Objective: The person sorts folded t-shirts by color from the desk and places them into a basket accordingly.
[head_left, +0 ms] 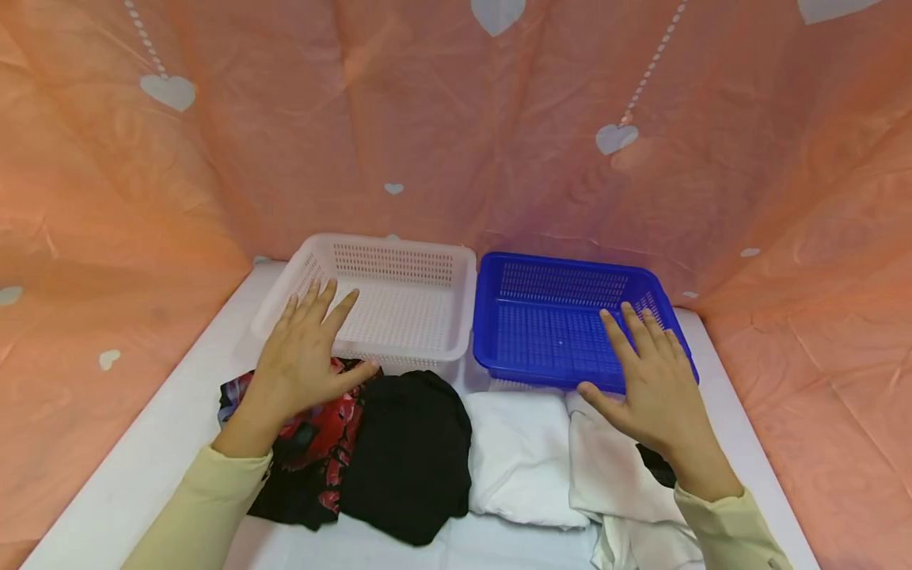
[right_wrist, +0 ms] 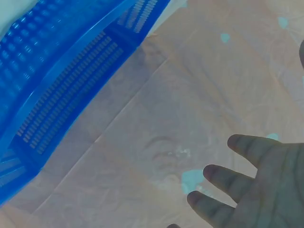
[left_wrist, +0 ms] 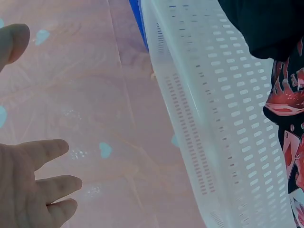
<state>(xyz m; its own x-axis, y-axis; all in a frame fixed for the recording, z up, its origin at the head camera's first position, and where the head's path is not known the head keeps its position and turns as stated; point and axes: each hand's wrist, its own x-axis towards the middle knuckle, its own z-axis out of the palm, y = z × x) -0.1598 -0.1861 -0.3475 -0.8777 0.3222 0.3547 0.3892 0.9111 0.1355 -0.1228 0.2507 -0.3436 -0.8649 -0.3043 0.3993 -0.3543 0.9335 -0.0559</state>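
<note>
Cream-sleeved left hand [head_left: 301, 355] and right hand [head_left: 654, 389] hover — spread wide.

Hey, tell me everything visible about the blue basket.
The rectangular blue plastic-looking basket has a rim, slotted walls and a perforated floor. It stands upright on the white tabletop, close right of the white rectangular basket, with nothing visible inside. The bare right hand hides part of its near right side; contact is unclear.
</note>
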